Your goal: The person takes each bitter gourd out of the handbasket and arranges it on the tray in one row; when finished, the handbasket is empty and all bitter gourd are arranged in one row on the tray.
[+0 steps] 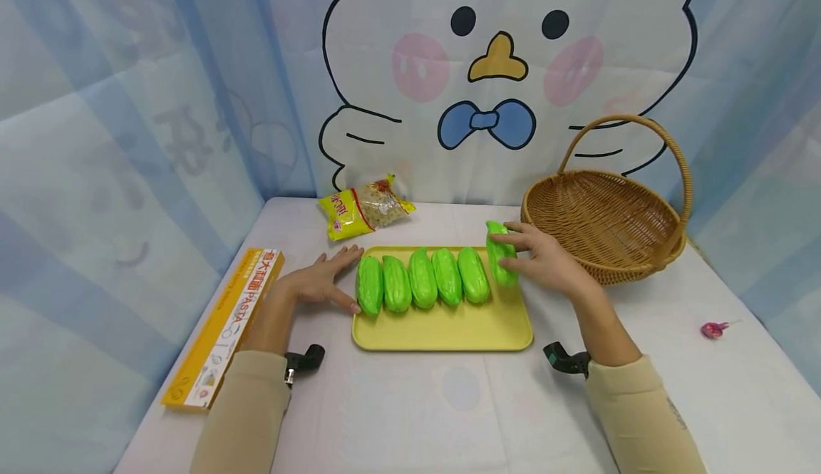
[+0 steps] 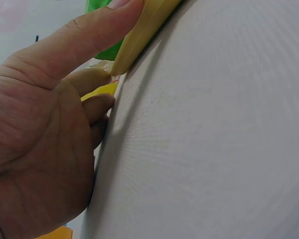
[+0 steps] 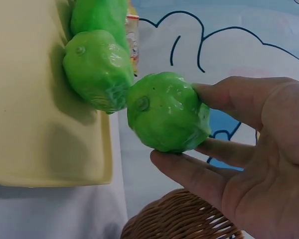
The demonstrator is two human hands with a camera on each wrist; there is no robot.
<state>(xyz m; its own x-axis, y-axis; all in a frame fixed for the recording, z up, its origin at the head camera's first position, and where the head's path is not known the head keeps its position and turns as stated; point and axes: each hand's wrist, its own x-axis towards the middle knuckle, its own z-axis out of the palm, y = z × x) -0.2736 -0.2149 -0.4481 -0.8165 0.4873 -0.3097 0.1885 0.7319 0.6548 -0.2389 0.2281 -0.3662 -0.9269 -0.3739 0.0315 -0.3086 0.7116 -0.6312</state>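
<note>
My right hand [image 1: 544,259] pinches a bright green bitter melon [image 3: 162,117] between thumb and fingers, above the right end of a yellow tray [image 1: 442,335]. The melon has a shiny, bumpy skin, and its stem end faces the camera in the right wrist view. Several like melons [image 1: 422,279] lie side by side along the back of the tray. At the tray's left edge rests my left hand [image 1: 321,280], fingers spread and thumb at the rim beside the leftmost melon [image 1: 369,287].
A wicker basket [image 1: 603,224] with a tall handle stands behind my right hand. Behind the tray lies a yellow snack bag [image 1: 365,208]. An orange-and-white pasta box [image 1: 224,331] is left of my left arm. A small wrapped pink item [image 1: 713,330] lies at the far right.
</note>
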